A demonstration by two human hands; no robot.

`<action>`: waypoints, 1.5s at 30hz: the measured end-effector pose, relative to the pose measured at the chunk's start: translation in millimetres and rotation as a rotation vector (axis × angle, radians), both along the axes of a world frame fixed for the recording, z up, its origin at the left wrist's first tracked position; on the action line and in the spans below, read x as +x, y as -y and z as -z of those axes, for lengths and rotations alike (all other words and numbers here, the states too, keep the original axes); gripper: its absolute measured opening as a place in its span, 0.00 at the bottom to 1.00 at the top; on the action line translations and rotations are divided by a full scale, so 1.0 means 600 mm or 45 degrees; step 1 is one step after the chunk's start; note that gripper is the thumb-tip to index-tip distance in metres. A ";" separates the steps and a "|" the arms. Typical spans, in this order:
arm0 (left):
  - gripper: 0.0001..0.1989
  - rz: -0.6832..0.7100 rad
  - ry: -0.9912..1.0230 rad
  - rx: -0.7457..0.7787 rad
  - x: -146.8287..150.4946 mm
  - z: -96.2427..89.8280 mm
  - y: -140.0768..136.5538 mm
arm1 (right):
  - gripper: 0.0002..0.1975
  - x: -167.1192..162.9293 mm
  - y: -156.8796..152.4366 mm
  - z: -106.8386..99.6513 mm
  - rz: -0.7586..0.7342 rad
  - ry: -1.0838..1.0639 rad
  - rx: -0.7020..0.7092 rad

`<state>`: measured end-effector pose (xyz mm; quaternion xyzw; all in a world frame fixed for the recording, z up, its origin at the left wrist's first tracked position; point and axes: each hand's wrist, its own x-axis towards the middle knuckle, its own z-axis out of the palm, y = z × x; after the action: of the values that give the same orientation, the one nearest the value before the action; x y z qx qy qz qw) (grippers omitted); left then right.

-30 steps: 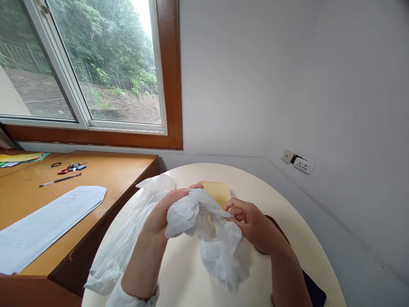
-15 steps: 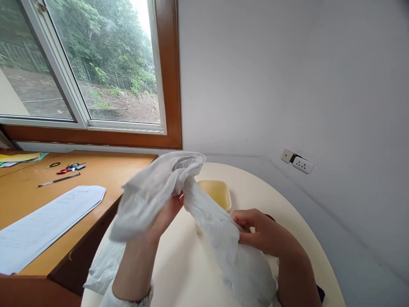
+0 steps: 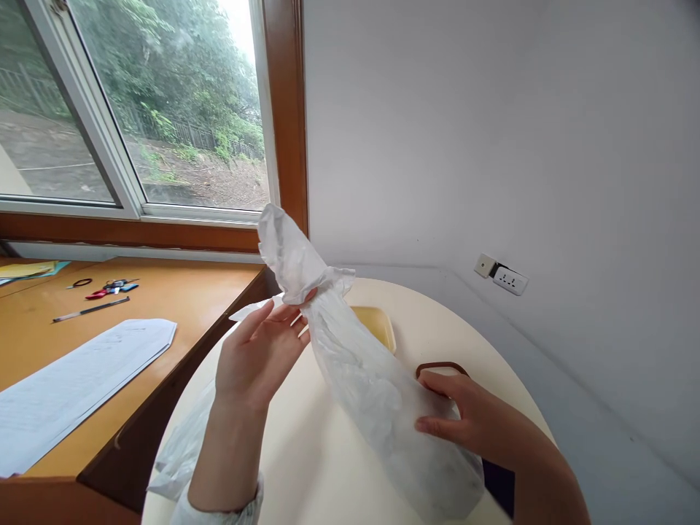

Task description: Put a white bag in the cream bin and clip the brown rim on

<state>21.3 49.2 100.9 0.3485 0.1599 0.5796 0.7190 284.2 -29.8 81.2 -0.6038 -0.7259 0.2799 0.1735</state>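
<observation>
Head camera view shows, at left, an orange-brown wooden desk point(image 3: 208, 292) with white paper sheets point(image 3: 103, 379). On the round cream table point(image 3: 306, 459), a crumpled white plastic bag point(image 3: 180, 448) lies at lower left, partly behind the left forearm. The left hand point(image 3: 259, 357) is opened, palm up, its fingers touching the narrow neck of a long translucent white plastic bag point(image 3: 366, 379), which slants from centre to lower right. There the right hand point(image 3: 467, 412) grips its side. This bag partly covers a pale yellow container point(image 3: 378, 325); I cannot tell their contents.
</observation>
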 end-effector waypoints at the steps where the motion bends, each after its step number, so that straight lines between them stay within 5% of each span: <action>1: 0.17 -0.003 -0.057 0.034 0.000 0.002 -0.001 | 0.10 -0.004 0.005 0.001 0.040 0.026 0.005; 9: 0.14 -0.158 -0.414 0.253 0.009 0.012 -0.008 | 0.17 -0.042 0.048 0.010 0.310 0.101 -0.029; 20: 0.16 -0.254 -0.247 0.153 -0.003 0.016 -0.013 | 0.15 -0.073 0.066 0.042 0.187 -0.007 -0.113; 25: 0.14 -0.203 -0.221 0.153 -0.003 0.015 -0.009 | 0.13 -0.074 0.017 0.041 0.231 -0.392 0.047; 29: 0.14 -0.155 -0.253 0.194 0.009 0.011 0.003 | 0.27 -0.096 -0.032 0.034 0.060 -0.806 -0.077; 32: 0.16 -0.119 -0.349 0.245 0.018 0.009 0.013 | 0.20 -0.119 -0.049 0.038 -0.215 -0.917 -0.193; 35: 0.18 -0.189 -0.468 0.327 0.021 0.011 0.020 | 0.11 -0.123 -0.047 0.041 -0.273 -0.892 -0.149; 40: 0.20 -0.468 -0.739 0.483 0.005 0.018 0.024 | 0.12 -0.080 -0.026 0.018 0.014 -0.746 0.074; 45: 0.19 -0.577 -0.839 0.630 -0.022 0.012 0.029 | 0.14 -0.054 0.016 0.040 -0.021 -0.375 -0.152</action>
<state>8.0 32.0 93.9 0.6312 0.3090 0.6012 0.3805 251.9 -39.4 57.4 -0.5594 -0.6796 0.4096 0.2396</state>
